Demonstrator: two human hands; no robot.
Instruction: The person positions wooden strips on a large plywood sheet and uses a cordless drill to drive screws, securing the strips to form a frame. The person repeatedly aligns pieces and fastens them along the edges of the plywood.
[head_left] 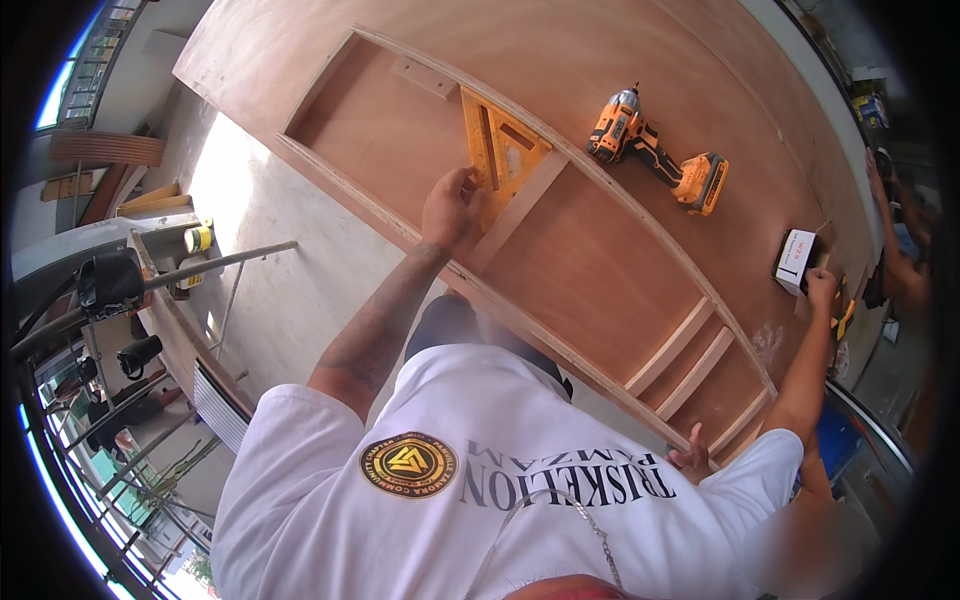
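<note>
My left hand (455, 205) is closed, fingers and thumb at the edge of a yellow triangular square (508, 150). The square lies inside a curved wooden frame (368, 205), along one of its crosspieces (520, 212). Far to the right, the arm running up from my right sleeve ends in my right hand (820, 288), closed at the edge of a small white-and-brown cardboard box (797, 257). Another hand (690, 455), fingers partly curled, shows by the frame's near right end; I cannot tell firmly whose it is.
An orange-and-black cordless impact driver (645, 150) lies on the plywood sheet (545, 55) beyond the frame. Another person's arm (905, 265) shows at the right edge. Metal poles (220, 260) and a table holding a yellow-labelled can (198, 238) stand at the left.
</note>
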